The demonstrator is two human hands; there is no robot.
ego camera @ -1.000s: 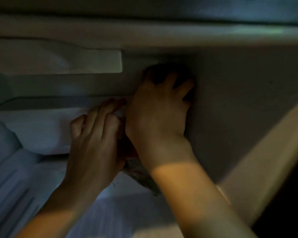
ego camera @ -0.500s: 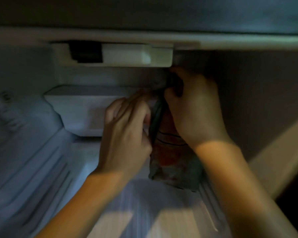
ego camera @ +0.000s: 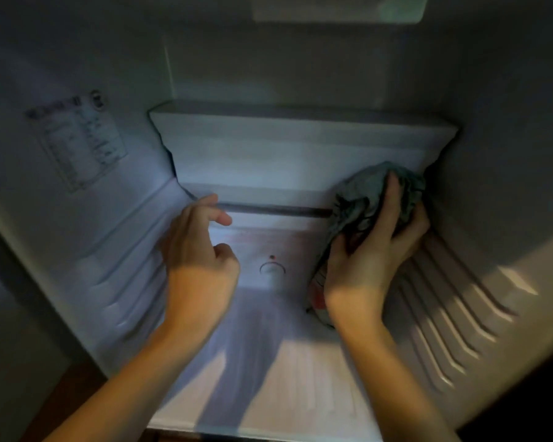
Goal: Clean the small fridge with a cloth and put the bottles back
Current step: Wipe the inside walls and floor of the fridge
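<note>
Both hands are deep inside the small fridge, lit dimly from the front. The right hand has its fingers and thumb curled round a bunched grey-green cloth, and that cloth sits in the back right corner, pressed where the raised step meets the right wall. A bit of the cloth hangs below the wrist, showing some red.

The left hand is over by the back left corner, fingers loosely curled and gripping nothing. Its upper fingertips reach the dark groove along the foot of the step; whether they touch it, I cannot tell.

Between the 2 hands, low on the back face, there's a round white fitting with a small red dot above it. Moulded ribs run down the right wall. On the left wall a printed label is too blurred to read.
</note>
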